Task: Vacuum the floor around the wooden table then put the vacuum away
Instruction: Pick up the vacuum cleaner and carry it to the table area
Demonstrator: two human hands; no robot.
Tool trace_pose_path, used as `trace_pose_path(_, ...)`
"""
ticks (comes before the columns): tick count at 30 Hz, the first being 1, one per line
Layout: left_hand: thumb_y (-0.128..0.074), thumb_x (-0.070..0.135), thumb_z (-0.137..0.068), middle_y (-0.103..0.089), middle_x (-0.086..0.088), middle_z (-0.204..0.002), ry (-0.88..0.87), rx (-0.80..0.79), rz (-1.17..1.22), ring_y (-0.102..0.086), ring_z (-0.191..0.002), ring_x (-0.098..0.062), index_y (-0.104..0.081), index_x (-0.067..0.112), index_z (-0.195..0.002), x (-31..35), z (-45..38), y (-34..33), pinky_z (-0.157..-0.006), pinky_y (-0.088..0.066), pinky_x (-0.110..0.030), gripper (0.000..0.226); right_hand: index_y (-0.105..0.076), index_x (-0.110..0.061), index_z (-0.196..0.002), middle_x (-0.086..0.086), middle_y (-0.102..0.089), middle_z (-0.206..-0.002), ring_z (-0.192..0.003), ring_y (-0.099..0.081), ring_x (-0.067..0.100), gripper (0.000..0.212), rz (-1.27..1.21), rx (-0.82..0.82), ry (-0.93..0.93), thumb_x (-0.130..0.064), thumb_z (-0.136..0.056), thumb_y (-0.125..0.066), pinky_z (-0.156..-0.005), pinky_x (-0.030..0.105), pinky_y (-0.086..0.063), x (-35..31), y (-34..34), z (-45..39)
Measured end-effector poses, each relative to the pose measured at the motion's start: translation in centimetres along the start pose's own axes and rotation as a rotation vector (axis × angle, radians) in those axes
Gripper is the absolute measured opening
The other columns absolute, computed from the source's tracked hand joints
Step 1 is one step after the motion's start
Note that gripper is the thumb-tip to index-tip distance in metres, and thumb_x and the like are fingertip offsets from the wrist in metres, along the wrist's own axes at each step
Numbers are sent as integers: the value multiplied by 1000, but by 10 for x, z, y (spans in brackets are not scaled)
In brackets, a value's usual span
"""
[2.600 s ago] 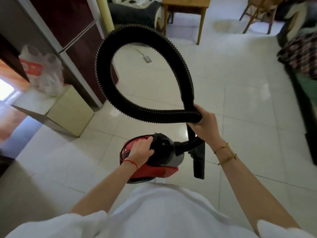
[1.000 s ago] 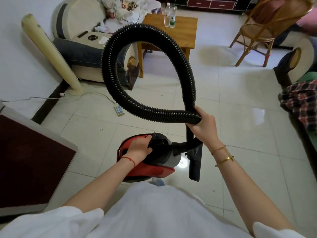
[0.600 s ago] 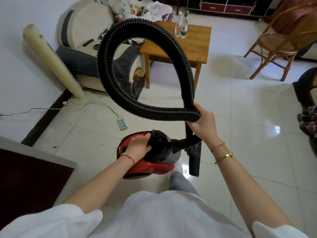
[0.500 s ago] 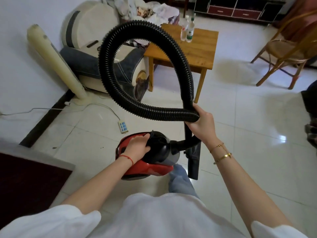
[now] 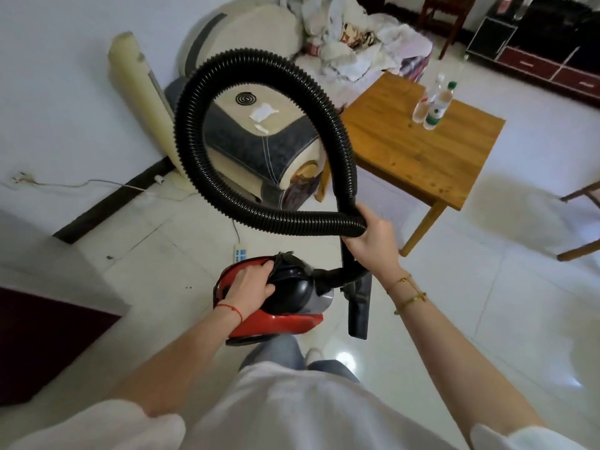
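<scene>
The tiled floor (image 5: 487,319) fills most of the view, glossy with glare spots, and its far reach runs out of frame at 3 o'clock. A sofa (image 5: 259,138) sits at 11 o'clock, its back heaped with crumpled cloth; part of it is seen only through the loop of hose. The wooden table (image 5: 415,141) stands at 1 o'clock, one leg plain, the others hidden under its top or behind the hose. Two plastic bottles (image 5: 433,105) stand together on its far corner; one has a green label, but any writing is too blurred to read.

The vacuum (image 5: 285,297), red and black, hangs off the floor near centre, its long axis running roughly 9 to 3 o'clock with the hose outlet toward 3 o'clock. No brand shows on it. Its ribbed black hose (image 5: 194,151) rises in one big loop toward 12 o'clock and crosses itself at the right hand. The floor nozzle (image 5: 358,306) hangs with its long axis near vertical (its upper end is hidden behind the hose).

The left hand (image 5: 250,287) grips the top handle of the body, fingers curled over it. The right hand (image 5: 373,241) is closed round the two hose runs where they cross. A power strip (image 5: 240,254) lies on the tiles at 11 o'clock of the vacuum, partly cut off by it.
</scene>
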State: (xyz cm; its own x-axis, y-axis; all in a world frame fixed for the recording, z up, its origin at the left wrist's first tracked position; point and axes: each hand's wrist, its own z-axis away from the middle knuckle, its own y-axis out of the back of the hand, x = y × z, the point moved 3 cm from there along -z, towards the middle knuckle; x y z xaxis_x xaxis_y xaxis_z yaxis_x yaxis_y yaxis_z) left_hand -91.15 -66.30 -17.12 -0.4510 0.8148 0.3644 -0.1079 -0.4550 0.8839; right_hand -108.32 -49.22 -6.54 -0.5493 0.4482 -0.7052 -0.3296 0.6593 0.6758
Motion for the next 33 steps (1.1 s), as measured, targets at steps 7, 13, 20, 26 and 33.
trace_pose_path(7,-58,16,-85,-65,-8,-90,91,-2,13,-63,-83,-29,-52,12,-107,-6,-96,15,-75,-52,-41,23,-57,-20,-118,-7,-64,-80,-75,-64,17,42,-22,-93,31,-24,-78,-63,-65,30,-49,33,-27,-115)
trace_pose_path(13,-57,17,-87,-64,-12,-100,155,-46,34,-62,-93,-32,-49,12,-121,-30,-181,22,-82,-50,-41,35,-55,-18,-121,-7,-64,-86,-79,-62,14,43,-39,-169,-7,-20,-79,-65,-69,25,-48,66,-68,-204)
trace_pose_path(20,-54,19,-92,-62,-10,-113,194,-109,-36,-58,-104,-28,-40,12,-134,-55,-278,12,-88,-46,-37,46,-54,-22,-124,-4,-67,-86,-80,-65,19,49,-15,-244,-72,-14,-77,-66,-69,32,-54,119,-121,-301)
trace_pose_path(26,-52,19,-93,-59,-8,-117,243,-133,-13,-56,-107,-25,-36,11,-138,-79,-361,-23,-90,-45,-36,48,-54,-20,-124,-3,-68,-88,-81,-66,21,50,3,-312,-76,-16,-76,-67,-74,37,-56,186,-177,-361)
trace_pose_path(33,-48,20,-96,-55,-9,-123,292,-167,-51,-53,-110,-24,-29,11,-144,-116,-445,-110,-90,-44,-35,52,-52,-17,-127,0,-67,-100,-95,-64,22,52,-17,-369,-103,-15,-79,-71,-87,43,-55,283,-258,-401)
